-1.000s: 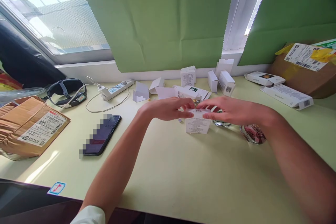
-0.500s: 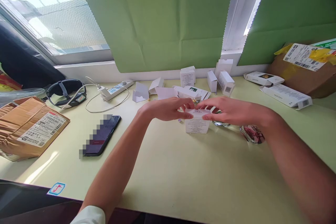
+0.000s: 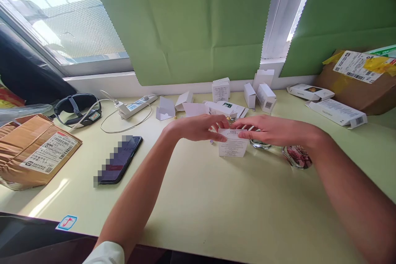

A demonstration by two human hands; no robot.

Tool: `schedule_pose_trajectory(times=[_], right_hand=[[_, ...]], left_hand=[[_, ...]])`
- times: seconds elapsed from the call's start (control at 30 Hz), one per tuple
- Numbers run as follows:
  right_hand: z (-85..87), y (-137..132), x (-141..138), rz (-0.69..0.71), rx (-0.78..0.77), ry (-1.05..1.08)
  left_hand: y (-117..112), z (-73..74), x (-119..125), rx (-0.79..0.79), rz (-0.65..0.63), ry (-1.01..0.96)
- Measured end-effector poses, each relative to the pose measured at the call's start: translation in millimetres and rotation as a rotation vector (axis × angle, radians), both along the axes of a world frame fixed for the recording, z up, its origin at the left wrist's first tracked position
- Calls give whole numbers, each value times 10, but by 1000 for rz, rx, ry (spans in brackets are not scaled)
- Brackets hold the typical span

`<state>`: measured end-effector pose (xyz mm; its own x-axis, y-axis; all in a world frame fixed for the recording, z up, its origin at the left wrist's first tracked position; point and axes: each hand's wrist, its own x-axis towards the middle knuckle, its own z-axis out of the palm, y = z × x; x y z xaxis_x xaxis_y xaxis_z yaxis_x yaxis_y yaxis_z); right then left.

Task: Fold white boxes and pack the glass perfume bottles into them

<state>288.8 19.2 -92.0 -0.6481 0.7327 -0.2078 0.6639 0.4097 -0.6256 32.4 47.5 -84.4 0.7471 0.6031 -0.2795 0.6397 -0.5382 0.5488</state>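
Note:
A small white printed box (image 3: pixel 232 147) stands upright on the table between my hands. My left hand (image 3: pixel 206 127) grips its top left, thumb along the front edge and fingers bent over behind. From the other side my right hand (image 3: pixel 262 128) holds the top right, its thumb on the front of the flap. Behind the fingers a gold-coloured piece (image 3: pixel 230 119) shows in part. Under my right wrist lies a shiny glass object with a dark red pattern (image 3: pixel 297 156). Another clear, shiny object (image 3: pixel 260 144) is partly covered by my right hand.
Several white boxes (image 3: pixel 221 90) and opened cartons (image 3: pixel 165 108) line the back of the table (image 3: pixel 198 206). At left are a phone (image 3: pixel 120 161), a cardboard parcel (image 3: pixel 40 148), a head strap (image 3: pixel 78 109) and a power strip (image 3: pixel 136 106). Another cardboard box (image 3: pixel 355 86) stands at right.
The printed top flap of the white box has tilted up and now faces me more. My thumbs have shifted slightly with it; the box stays in place.

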Motion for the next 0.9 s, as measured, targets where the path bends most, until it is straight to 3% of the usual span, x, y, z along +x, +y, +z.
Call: schedule_pose_trajectory(times=[0.27, 0.9], right_hand=[[-31, 6, 2, -11, -3, 2], [-55, 13, -4, -6, -14, -14]], left_hand=[[-56, 54, 14, 1, 54, 34], [-45, 8, 39, 34, 57, 91]])
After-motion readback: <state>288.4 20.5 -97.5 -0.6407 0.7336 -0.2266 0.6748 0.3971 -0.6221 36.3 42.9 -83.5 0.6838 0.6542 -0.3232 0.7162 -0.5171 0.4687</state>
